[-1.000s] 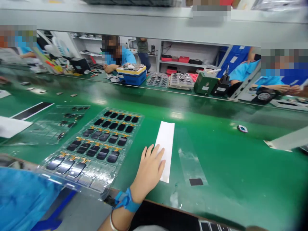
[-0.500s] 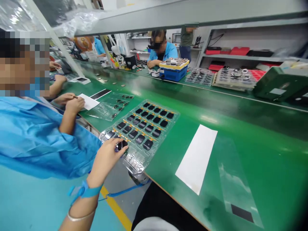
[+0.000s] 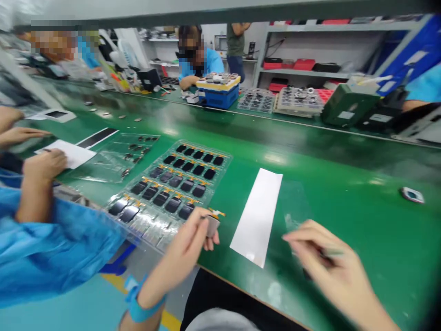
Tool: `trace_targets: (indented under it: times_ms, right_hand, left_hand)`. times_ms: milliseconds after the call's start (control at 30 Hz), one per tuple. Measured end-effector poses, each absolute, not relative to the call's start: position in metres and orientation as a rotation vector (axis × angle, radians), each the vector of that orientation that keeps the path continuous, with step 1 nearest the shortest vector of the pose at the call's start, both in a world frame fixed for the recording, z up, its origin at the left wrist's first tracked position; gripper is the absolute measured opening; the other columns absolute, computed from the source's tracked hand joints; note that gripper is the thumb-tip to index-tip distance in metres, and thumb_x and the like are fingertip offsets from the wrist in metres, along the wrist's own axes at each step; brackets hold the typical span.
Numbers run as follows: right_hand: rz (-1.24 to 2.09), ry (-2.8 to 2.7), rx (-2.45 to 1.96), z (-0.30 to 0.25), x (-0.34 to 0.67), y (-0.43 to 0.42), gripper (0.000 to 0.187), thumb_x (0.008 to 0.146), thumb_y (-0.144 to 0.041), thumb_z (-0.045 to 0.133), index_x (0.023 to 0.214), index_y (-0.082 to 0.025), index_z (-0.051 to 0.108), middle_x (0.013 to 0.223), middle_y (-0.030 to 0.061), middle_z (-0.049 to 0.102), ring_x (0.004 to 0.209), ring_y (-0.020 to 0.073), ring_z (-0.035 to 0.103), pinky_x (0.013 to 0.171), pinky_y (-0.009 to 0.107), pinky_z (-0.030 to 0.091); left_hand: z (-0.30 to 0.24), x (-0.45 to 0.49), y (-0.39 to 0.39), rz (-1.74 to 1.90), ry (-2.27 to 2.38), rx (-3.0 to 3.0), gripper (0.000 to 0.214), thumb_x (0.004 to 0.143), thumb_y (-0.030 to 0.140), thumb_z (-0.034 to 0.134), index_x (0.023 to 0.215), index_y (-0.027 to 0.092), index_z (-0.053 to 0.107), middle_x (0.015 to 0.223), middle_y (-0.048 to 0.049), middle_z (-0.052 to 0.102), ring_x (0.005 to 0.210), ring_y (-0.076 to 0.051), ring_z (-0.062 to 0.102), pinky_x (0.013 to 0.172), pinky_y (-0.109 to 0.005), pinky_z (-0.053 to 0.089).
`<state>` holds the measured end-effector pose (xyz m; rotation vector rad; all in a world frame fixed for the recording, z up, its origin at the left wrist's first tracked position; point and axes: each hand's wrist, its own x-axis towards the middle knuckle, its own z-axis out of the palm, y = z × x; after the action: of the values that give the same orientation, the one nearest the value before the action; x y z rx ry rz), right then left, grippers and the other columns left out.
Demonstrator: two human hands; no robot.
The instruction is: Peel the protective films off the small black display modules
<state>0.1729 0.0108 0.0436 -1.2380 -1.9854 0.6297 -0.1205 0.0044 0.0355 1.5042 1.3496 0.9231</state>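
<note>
My left hand [image 3: 186, 246], with a blue wrist strap [image 3: 146, 305], pinches a small square display module [image 3: 212, 225] by its edges. An orange and white flex tail sticks up from the module. This hand is over the near right corner of a clear plastic tray [image 3: 139, 230], which carries rows of similar dark modules [image 3: 161, 198]. My right hand [image 3: 327, 269] hovers over the green table with thumb and forefinger pressed together. Something thin and dark shows among its fingers, too blurred to name. Below it lies a clear film [image 3: 294, 202], partly hidden by the hand.
A white paper strip [image 3: 258, 211] lies between my hands. At the right is a small white-framed part [image 3: 412, 195]. To the left, a co-worker's hands [image 3: 46, 165] hold a white sheet [image 3: 74, 155]. A blue bin [image 3: 220, 97] and filled trays [image 3: 257, 100] line the back shelf.
My left hand has lifted a module off the tray and moved right with it. My right hand has come into view. The camera has turned rightward.
</note>
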Motion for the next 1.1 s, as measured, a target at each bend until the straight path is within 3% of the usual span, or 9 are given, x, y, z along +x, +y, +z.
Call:
trace_targets:
  times_ms: [133,233,367,433,567,700,867,1033,1100]
  right_hand:
    - [0.213,-2.412,-1.316,0.017,0.151,0.021,0.022,0.092,-0.024,0.054,0.110,-0.020,0.067,0.109,0.0096,0.068,0.051,0.0135,0.064,0.046,0.029,0.051]
    - [0.197,-2.562,-1.319,0.007,0.163,0.022,0.024,0.090,-0.025,0.059,0.113,-0.022,0.067,0.122,0.0093,0.066,0.049,0.0118,0.063,0.046,0.029,0.052]
    - [0.392,-2.332,-1.224,0.018,0.170,0.023,0.015,0.097,-0.024,0.053,0.099,-0.022,0.067,0.097,0.0039,0.070,0.060,0.0108,0.066,0.051,0.023,0.051]
    - [0.360,-2.205,-1.160,0.023,0.160,0.026,0.015,0.098,-0.020,0.051,0.097,-0.021,0.066,0.089,0.0036,0.070,0.068,0.0118,0.068,0.053,0.021,0.051]
    - [0.203,-2.186,-1.079,0.022,0.135,0.032,0.017,0.098,-0.015,0.049,0.102,-0.018,0.066,0.094,0.0056,0.072,0.071,0.0132,0.070,0.057,0.023,0.054]
    - [0.109,-2.218,-1.058,0.018,0.126,0.033,0.020,0.098,-0.012,0.047,0.105,-0.013,0.066,0.095,0.0075,0.073,0.069,0.0146,0.071,0.057,0.025,0.055]
    - [0.220,-2.248,-1.098,0.017,0.124,0.030,0.021,0.099,-0.012,0.044,0.106,-0.013,0.064,0.095,0.0077,0.071,0.070,0.0149,0.070,0.056,0.024,0.055]
    - [0.249,-2.215,-1.115,0.015,0.120,0.031,0.020,0.097,-0.011,0.043,0.099,-0.014,0.063,0.089,0.0068,0.067,0.066,0.0139,0.064,0.050,0.023,0.046]
    - [0.441,-2.161,-1.178,0.018,0.119,0.039,0.015,0.091,-0.008,0.049,0.091,-0.016,0.062,0.087,0.0050,0.065,0.070,0.0139,0.062,0.054,0.023,0.043]
  left_hand:
    - [0.015,-0.068,0.009,0.866,1.115,1.351,0.024,0.104,0.042,0.035,0.108,0.023,0.048,0.065,0.0047,0.052,0.057,-0.012,0.048,0.055,-0.023,0.041]
    - [0.004,-0.057,0.018,0.855,1.073,1.342,0.021,0.103,0.042,0.039,0.103,0.023,0.048,0.063,0.0057,0.052,0.055,-0.011,0.047,0.054,-0.021,0.040]
    - [-0.002,-0.052,0.023,0.871,1.082,1.346,0.019,0.103,0.038,0.041,0.099,0.022,0.050,0.083,-0.0008,0.064,0.062,-0.011,0.055,0.059,-0.022,0.045]
    - [-0.004,-0.050,0.022,0.882,1.117,1.339,0.018,0.102,0.038,0.043,0.098,0.022,0.051,0.082,-0.0003,0.063,0.061,-0.011,0.055,0.057,-0.022,0.044]
    - [-0.005,-0.048,0.021,0.907,1.130,1.322,0.017,0.101,0.038,0.047,0.096,0.022,0.053,0.070,0.0035,0.055,0.060,-0.011,0.054,0.056,-0.021,0.043]
    - [-0.004,-0.050,0.021,0.881,1.146,1.322,0.020,0.101,0.039,0.048,0.096,0.021,0.055,0.071,0.0029,0.057,0.059,-0.011,0.055,0.055,-0.020,0.042]
    - [0.000,-0.052,0.020,0.873,1.157,1.420,0.020,0.100,0.038,0.048,0.094,0.020,0.057,0.070,0.0023,0.058,0.063,-0.012,0.057,0.059,-0.021,0.043]
    - [0.000,-0.053,0.021,0.887,1.170,1.453,0.020,0.100,0.036,0.049,0.092,0.020,0.058,0.070,0.0019,0.059,0.064,-0.012,0.057,0.061,-0.022,0.043]
    - [-0.003,-0.053,0.020,0.919,1.169,1.427,0.020,0.099,0.037,0.049,0.092,0.020,0.057,0.073,0.0011,0.060,0.063,-0.012,0.055,0.059,-0.022,0.042]
